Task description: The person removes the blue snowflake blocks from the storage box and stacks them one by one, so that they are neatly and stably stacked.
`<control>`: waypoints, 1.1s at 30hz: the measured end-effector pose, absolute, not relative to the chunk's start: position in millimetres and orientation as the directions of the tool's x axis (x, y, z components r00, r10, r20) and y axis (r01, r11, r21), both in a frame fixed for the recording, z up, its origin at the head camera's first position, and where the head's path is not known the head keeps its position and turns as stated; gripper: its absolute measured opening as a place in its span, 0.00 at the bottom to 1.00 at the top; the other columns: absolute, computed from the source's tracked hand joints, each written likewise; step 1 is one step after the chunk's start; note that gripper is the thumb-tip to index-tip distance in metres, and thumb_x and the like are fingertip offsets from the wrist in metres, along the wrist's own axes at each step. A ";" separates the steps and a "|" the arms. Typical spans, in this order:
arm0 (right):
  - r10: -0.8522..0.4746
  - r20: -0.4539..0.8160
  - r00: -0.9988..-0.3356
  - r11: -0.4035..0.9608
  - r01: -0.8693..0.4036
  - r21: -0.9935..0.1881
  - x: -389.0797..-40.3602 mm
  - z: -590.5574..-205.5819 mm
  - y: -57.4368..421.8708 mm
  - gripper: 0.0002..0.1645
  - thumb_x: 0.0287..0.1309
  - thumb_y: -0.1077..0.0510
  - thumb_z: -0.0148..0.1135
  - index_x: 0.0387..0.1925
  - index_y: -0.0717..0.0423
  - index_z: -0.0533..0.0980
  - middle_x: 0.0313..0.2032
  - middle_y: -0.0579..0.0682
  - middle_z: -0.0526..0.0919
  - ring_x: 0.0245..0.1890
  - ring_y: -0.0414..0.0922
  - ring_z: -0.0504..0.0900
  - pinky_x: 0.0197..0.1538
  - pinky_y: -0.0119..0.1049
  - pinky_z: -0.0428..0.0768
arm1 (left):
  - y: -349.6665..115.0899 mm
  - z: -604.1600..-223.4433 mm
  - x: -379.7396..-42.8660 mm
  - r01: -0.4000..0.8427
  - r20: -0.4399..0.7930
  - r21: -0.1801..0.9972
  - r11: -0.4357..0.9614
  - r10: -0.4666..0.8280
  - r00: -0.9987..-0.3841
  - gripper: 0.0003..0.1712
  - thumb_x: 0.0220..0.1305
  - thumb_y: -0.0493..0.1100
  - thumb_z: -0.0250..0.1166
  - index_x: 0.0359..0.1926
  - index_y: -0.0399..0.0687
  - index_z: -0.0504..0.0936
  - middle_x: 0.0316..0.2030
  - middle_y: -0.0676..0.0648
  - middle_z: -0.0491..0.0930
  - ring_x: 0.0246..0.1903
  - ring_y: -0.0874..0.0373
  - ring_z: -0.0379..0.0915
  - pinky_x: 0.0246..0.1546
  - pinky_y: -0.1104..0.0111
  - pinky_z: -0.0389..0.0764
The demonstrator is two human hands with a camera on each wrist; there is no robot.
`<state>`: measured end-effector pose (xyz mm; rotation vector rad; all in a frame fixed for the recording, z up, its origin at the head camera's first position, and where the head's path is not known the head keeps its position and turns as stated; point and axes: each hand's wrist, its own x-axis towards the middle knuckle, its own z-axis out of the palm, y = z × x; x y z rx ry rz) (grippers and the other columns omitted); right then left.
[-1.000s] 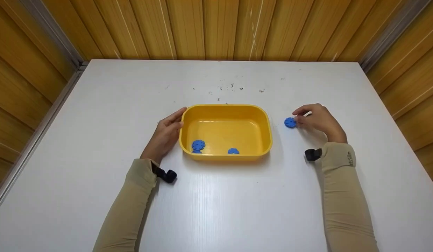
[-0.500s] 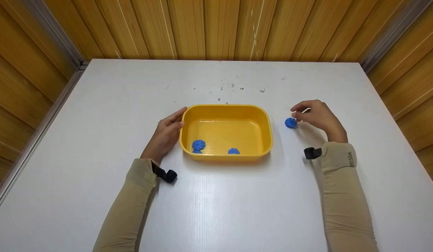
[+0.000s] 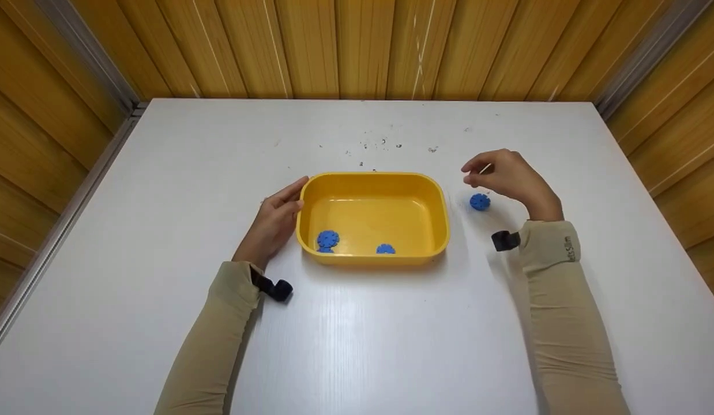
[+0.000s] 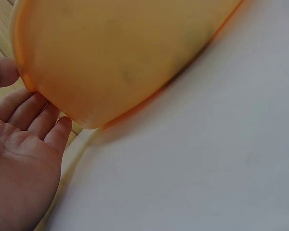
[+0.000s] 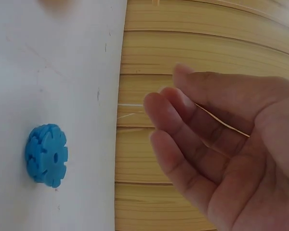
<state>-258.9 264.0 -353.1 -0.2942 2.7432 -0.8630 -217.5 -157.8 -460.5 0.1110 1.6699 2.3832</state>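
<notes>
My left hand (image 3: 271, 222) holds the left end of a yellow plastic basin (image 3: 373, 260), its thumb at the rim and the other fingers along the outer wall. Inside the basin lie a few blue notched plastic discs (image 3: 328, 238), partly hidden by the near wall. My right hand (image 3: 504, 176) hovers to the right of the basin with loosely bent fingers and nothing between them. Below its fingertips, apart from them, a small stack of blue notched discs (image 5: 48, 156) rests on the table.
The white table (image 3: 368, 346) extends around the basin, with small dark marks behind it. Wood-look panel walls (image 3: 363, 46) stand at the back and both sides. Black cameras (image 3: 506, 241) are strapped to both wrists.
My right hand has left the blue disc stack, rising and shifting away and slightly left. The stack stays on the table. My left hand and the basin have not moved.
</notes>
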 end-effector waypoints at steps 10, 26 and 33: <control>-0.341 -0.138 -0.930 0.790 -0.204 -0.577 -263.1 -337.6 232.1 0.17 0.68 0.59 0.63 0.54 0.60 0.83 0.50 0.61 0.85 0.46 0.52 0.82 0.52 0.40 0.84 | -158.7 -460.1 -217.4 -0.146 -0.073 0.937 -0.316 0.232 -0.970 0.34 0.73 0.29 0.50 0.78 0.40 0.59 0.80 0.45 0.57 0.80 0.55 0.51 0.80 0.64 0.57; -0.512 -0.146 -0.846 0.742 -0.351 -0.571 -269.9 -331.7 161.0 0.15 0.64 0.62 0.67 0.51 0.64 0.84 0.48 0.61 0.88 0.50 0.55 0.86 0.57 0.50 0.86 | -157.6 -460.6 -217.6 -0.150 -0.078 0.937 -0.317 0.227 -0.971 0.34 0.72 0.30 0.51 0.78 0.41 0.60 0.79 0.46 0.58 0.79 0.56 0.53 0.78 0.66 0.60; -0.613 -0.179 -0.769 0.701 -0.426 -0.572 -271.3 -337.0 134.4 0.16 0.63 0.61 0.69 0.51 0.63 0.84 0.49 0.57 0.88 0.50 0.53 0.86 0.64 0.48 0.81 | -156.8 -460.6 -218.2 -0.146 -0.074 0.937 -0.318 0.226 -0.971 0.35 0.72 0.29 0.50 0.78 0.40 0.58 0.79 0.45 0.58 0.79 0.55 0.53 0.78 0.66 0.60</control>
